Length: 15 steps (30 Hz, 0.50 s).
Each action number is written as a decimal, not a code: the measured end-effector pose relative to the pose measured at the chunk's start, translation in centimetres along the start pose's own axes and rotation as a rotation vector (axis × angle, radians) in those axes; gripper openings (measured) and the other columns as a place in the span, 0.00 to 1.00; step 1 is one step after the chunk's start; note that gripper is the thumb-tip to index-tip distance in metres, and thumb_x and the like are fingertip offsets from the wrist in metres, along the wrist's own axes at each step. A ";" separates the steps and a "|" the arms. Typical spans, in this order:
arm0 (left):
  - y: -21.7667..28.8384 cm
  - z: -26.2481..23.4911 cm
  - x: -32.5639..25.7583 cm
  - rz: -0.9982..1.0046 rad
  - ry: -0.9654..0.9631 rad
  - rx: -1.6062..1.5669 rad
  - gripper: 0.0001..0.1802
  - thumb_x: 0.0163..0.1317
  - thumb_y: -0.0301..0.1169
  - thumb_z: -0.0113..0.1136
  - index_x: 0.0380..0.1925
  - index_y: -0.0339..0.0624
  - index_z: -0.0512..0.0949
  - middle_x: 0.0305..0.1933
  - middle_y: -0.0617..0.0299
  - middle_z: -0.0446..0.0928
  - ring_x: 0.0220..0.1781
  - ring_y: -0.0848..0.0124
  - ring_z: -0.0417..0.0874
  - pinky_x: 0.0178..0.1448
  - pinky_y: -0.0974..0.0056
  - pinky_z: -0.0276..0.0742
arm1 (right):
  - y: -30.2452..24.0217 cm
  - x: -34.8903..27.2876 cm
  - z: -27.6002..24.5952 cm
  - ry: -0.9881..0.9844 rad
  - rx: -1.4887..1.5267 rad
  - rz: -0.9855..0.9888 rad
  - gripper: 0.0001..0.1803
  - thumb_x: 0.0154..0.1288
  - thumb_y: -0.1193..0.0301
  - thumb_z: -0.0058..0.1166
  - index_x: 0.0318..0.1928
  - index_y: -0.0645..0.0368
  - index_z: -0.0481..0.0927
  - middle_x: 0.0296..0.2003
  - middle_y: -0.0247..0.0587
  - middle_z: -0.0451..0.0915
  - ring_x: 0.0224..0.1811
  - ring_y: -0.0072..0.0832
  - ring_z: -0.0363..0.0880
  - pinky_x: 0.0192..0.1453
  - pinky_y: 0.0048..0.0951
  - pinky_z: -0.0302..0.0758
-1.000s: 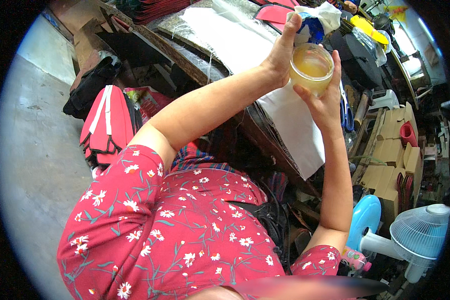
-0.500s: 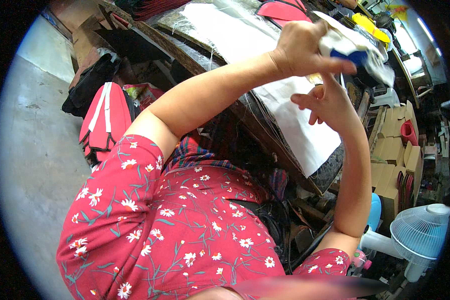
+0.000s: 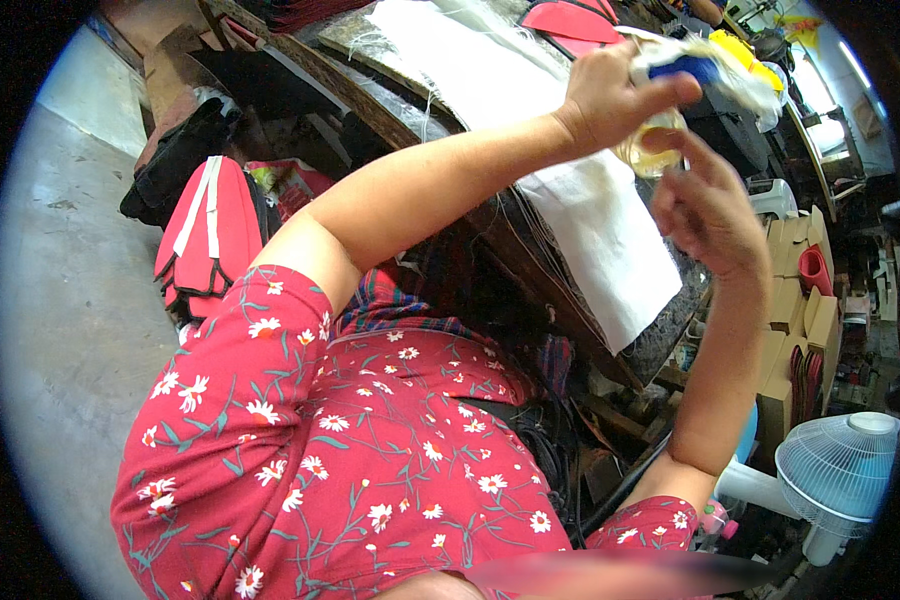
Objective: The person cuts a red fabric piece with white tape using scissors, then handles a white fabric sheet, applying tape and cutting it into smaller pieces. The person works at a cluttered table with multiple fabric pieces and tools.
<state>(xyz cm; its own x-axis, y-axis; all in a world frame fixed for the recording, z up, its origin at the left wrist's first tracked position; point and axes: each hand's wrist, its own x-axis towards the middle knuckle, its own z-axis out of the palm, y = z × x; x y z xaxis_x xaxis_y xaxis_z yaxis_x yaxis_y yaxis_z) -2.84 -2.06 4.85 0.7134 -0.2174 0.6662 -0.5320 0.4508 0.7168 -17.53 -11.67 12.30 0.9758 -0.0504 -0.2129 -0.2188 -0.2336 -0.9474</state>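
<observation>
Above a cluttered workbench (image 3: 570, 290), raised left hand (image 3: 610, 95) pinches a white rag (image 3: 740, 70) onto a clear cup (image 3: 652, 150) of amber liquid, apparently to wet it. Right hand (image 3: 705, 210) steadies the cup from below, fingers half spread.

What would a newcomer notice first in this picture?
The two hands raised at the upper right: the left hand grips a blue-and-white rag over a small clear jar of yellowish liquid, with the right hand just below it. Next, the red flowered dress filling the lower middle, and the white fan at the lower right.
</observation>
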 end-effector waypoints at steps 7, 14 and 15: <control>-2.6 -0.6 1.9 -0.079 0.061 -0.163 0.37 0.60 0.68 0.54 0.44 0.42 0.82 0.32 0.59 0.83 0.36 0.69 0.84 0.43 0.63 0.78 | -2.1 -1.7 0.1 0.048 -0.418 0.069 0.23 0.77 0.55 0.43 0.58 0.60 0.75 0.20 0.39 0.80 0.10 0.14 0.68 0.14 0.16 0.62; -5.8 -6.9 8.8 -0.204 0.319 -0.183 0.36 0.61 0.69 0.54 0.33 0.41 0.80 0.26 0.70 0.72 0.32 0.76 0.72 0.43 0.65 0.72 | -1.5 -8.5 -2.0 0.266 -0.332 -0.198 0.37 0.74 0.40 0.38 0.59 0.61 0.77 0.24 0.38 0.80 0.16 0.14 0.71 0.20 0.14 0.62; -6.2 -7.9 9.8 -0.149 0.385 -0.353 0.26 0.65 0.59 0.58 0.38 0.46 0.81 0.34 0.66 0.78 0.40 0.73 0.78 0.51 0.64 0.75 | -0.8 -9.1 -2.4 0.351 -0.386 -0.211 0.37 0.74 0.40 0.38 0.59 0.60 0.77 0.25 0.37 0.80 0.18 0.13 0.71 0.22 0.14 0.63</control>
<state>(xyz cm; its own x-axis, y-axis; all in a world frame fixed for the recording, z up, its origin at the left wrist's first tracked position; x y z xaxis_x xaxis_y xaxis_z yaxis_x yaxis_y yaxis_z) 11.11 -0.15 5.31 0.9201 0.0015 0.3916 -0.2738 0.7175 0.6405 -26.25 -13.33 15.60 0.9549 -0.2686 0.1268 -0.0663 -0.6089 -0.7905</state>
